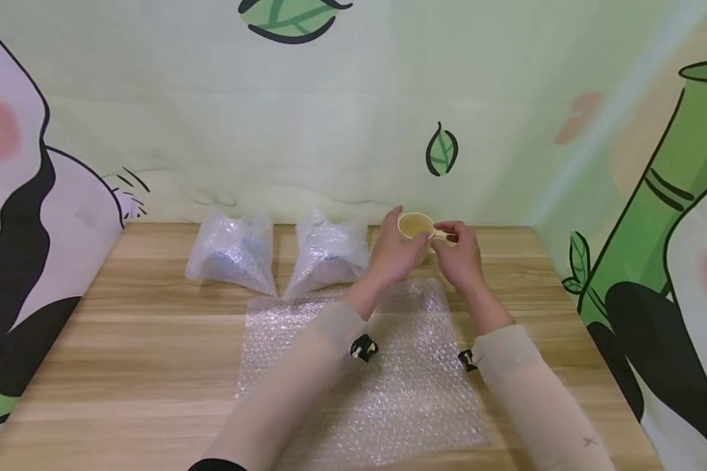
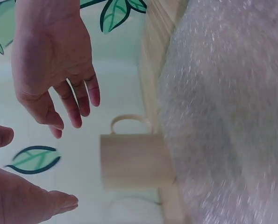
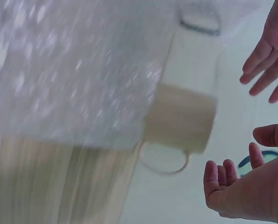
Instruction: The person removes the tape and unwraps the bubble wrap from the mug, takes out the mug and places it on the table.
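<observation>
A cream mug (image 1: 416,225) with a loop handle stands at the far edge of the table. In the head view my left hand (image 1: 393,248) overlaps its left side, and the right hand (image 1: 461,255) overlaps the handle. Both wrist views show a gap between the hands and the mug (image 2: 136,161). There the left hand (image 2: 24,193) has its thumb and fingers spread, above rim level. Loosely bent, the fingers of the right hand (image 3: 246,191) hold nothing. A sheet of bubble wrap (image 1: 412,373) lies flat under the forearms.
Two bubble-wrapped bundles (image 1: 232,252) (image 1: 330,252) sit side by side at the back, left of the mug. The wooden table (image 1: 153,366) ends against a printed wall cloth (image 1: 330,131) with leaves and pandas.
</observation>
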Action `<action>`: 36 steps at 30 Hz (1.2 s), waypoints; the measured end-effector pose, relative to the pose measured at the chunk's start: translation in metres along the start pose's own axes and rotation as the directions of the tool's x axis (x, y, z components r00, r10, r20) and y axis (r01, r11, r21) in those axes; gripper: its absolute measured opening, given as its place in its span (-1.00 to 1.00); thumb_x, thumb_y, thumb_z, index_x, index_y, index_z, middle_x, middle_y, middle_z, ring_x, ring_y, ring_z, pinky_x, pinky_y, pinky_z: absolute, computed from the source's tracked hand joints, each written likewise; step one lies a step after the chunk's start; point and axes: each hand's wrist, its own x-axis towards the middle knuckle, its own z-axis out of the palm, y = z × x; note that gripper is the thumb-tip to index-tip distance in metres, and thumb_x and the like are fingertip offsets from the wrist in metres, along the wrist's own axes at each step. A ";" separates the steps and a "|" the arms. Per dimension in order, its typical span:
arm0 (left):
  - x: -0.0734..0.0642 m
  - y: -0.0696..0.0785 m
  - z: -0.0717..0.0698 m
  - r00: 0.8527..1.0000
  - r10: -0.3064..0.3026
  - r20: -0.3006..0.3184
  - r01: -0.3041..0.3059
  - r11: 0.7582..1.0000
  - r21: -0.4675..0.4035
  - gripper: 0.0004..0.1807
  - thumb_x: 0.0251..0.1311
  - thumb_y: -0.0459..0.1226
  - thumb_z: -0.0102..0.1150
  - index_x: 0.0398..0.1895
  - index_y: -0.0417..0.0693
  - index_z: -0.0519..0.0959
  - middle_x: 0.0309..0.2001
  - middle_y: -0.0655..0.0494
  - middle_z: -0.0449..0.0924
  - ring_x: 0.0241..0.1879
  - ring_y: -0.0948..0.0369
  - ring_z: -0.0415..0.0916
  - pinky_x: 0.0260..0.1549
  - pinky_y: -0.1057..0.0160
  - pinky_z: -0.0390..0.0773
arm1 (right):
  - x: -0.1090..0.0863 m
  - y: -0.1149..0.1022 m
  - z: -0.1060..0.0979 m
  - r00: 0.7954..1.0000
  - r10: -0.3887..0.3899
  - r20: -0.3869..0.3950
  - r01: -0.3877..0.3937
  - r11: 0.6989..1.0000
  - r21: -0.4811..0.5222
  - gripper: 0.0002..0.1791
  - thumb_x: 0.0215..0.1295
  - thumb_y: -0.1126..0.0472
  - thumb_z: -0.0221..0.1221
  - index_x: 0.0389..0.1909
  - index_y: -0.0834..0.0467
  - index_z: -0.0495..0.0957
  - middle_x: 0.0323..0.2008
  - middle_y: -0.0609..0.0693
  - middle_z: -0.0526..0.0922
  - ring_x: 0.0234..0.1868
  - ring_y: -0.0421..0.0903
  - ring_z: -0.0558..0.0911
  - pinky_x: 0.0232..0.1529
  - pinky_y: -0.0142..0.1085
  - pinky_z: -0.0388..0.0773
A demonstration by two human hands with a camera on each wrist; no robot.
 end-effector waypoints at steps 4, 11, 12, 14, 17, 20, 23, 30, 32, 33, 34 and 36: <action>-0.011 0.004 -0.016 0.999 0.039 0.030 -0.040 0.998 0.038 -0.15 0.38 -0.07 0.19 0.64 -0.05 0.08 0.63 -0.10 0.10 0.59 -0.04 0.13 0.55 -0.05 0.22 | -0.009 -0.012 0.008 0.998 -0.025 0.049 0.023 0.999 0.039 -0.61 0.37 0.29 0.18 0.20 0.27 0.54 0.28 0.22 0.51 0.28 0.22 0.47 0.29 0.00 0.42; -0.026 -0.002 -0.056 0.993 0.117 0.023 -0.119 0.983 0.139 -0.17 0.42 -0.09 0.17 0.64 -0.07 0.05 0.64 -0.11 0.03 0.61 -0.04 0.07 0.58 -0.04 0.18 | -0.022 -0.029 0.025 0.982 -0.068 0.176 0.044 0.990 0.136 -0.59 0.43 0.29 0.21 0.23 0.31 0.50 0.27 0.25 0.52 0.23 0.15 0.52 0.21 -0.16 0.52; -0.028 -0.004 -0.062 0.992 0.123 0.019 -0.125 0.980 0.156 -0.16 0.42 -0.09 0.17 0.64 -0.08 0.04 0.64 -0.11 0.01 0.62 -0.04 0.05 0.58 -0.04 0.16 | -0.023 -0.031 0.028 0.978 -0.066 0.198 0.039 0.990 0.139 -0.59 0.44 0.27 0.21 0.24 0.30 0.49 0.27 0.24 0.51 0.24 0.13 0.53 0.17 -0.20 0.53; -0.031 -0.008 -0.074 0.992 0.127 0.009 -0.127 0.974 0.187 -0.17 0.43 -0.08 0.16 0.63 -0.08 0.04 0.65 -0.13 -0.02 0.63 -0.05 0.02 0.59 -0.04 0.14 | -0.026 -0.034 0.033 0.969 -0.063 0.241 0.027 0.988 0.151 -0.57 0.45 0.27 0.20 0.27 0.30 0.48 0.28 0.25 0.50 0.25 0.13 0.53 0.16 -0.21 0.55; -0.035 -0.015 -0.091 0.994 0.107 0.000 -0.105 0.972 0.208 -0.17 0.44 -0.07 0.13 0.64 -0.08 0.01 0.67 -0.14 -0.10 0.64 -0.07 -0.04 0.59 -0.09 0.11 | -0.029 -0.036 0.039 0.953 -0.051 0.298 0.009 0.990 0.139 -0.54 0.47 0.24 0.19 0.32 0.27 0.45 0.29 0.25 0.49 0.29 0.16 0.52 0.23 -0.14 0.56; -0.038 -0.023 -0.106 0.998 0.063 -0.005 -0.061 0.974 0.218 -0.16 0.47 -0.06 0.10 0.66 -0.08 -0.03 0.69 -0.15 -0.19 0.66 -0.09 -0.12 0.59 -0.15 0.09 | -0.031 -0.035 0.045 0.941 -0.030 0.337 -0.010 0.993 0.116 -0.48 0.49 0.18 0.19 0.39 0.24 0.41 0.33 0.28 0.47 0.33 0.20 0.51 0.33 -0.01 0.52; -0.040 -0.031 -0.117 1.000 0.018 -0.014 -0.014 0.971 0.240 -0.15 0.49 -0.06 0.08 0.67 -0.09 -0.07 0.69 -0.15 -0.24 0.66 -0.11 -0.16 0.60 -0.16 0.06 | -0.031 -0.034 0.049 0.928 0.009 0.371 -0.047 0.995 0.092 -0.42 0.50 0.13 0.19 0.45 0.20 0.36 0.38 0.30 0.42 0.37 0.22 0.49 0.35 0.02 0.52; -0.036 -0.052 -0.135 0.997 -0.074 -0.012 0.074 0.946 0.314 -0.09 0.54 -0.01 -0.03 0.66 -0.30 -0.19 0.67 -0.31 -0.28 0.67 -0.16 -0.27 0.64 -0.11 -0.11 | -0.027 -0.035 0.067 0.912 0.071 0.404 -0.096 0.995 0.042 -0.30 0.52 0.03 0.17 0.55 0.19 0.23 0.44 0.35 0.35 0.44 0.24 0.41 0.40 0.08 0.47; -0.033 -0.059 -0.140 0.995 -0.093 -0.018 0.094 0.936 0.340 -0.09 0.55 0.00 -0.07 0.64 -0.38 -0.21 0.66 -0.37 -0.25 0.67 -0.17 -0.28 0.65 -0.10 -0.14 | -0.026 -0.036 0.073 0.910 0.085 0.407 -0.105 0.994 0.027 -0.28 0.52 0.01 0.16 0.57 0.20 0.20 0.45 0.35 0.35 0.44 0.24 0.40 0.39 0.09 0.47; -0.031 -0.062 -0.142 0.996 -0.091 -0.022 0.093 0.933 0.347 -0.10 0.56 -0.01 -0.07 0.63 -0.39 -0.18 0.65 -0.38 -0.19 0.66 -0.18 -0.23 0.64 -0.09 -0.11 | -0.025 -0.037 0.076 0.908 0.090 0.410 -0.109 0.994 0.021 -0.26 0.53 0.00 0.15 0.57 0.21 0.18 0.45 0.36 0.35 0.43 0.25 0.41 0.38 0.09 0.48; -0.030 -0.066 -0.144 0.996 -0.090 -0.028 0.094 0.931 0.354 -0.12 0.56 -0.01 -0.07 0.63 -0.40 -0.14 0.63 -0.39 -0.12 0.65 -0.19 -0.16 0.64 -0.09 -0.07 | -0.024 -0.037 0.079 0.905 0.097 0.414 -0.114 0.993 0.016 -0.25 0.53 -0.01 0.14 0.58 0.21 0.16 0.45 0.36 0.34 0.42 0.26 0.42 0.37 0.09 0.48; -0.027 -0.072 -0.148 0.995 -0.093 -0.036 0.099 0.927 0.362 -0.16 0.56 0.00 -0.07 0.61 -0.40 -0.05 0.59 -0.40 0.02 0.62 -0.21 -0.02 0.61 -0.09 0.04 | -0.023 -0.036 0.085 0.899 0.115 0.422 -0.135 0.991 0.019 -0.24 0.54 -0.03 0.13 0.59 0.23 0.13 0.46 0.38 0.33 0.39 0.28 0.45 0.36 0.10 0.50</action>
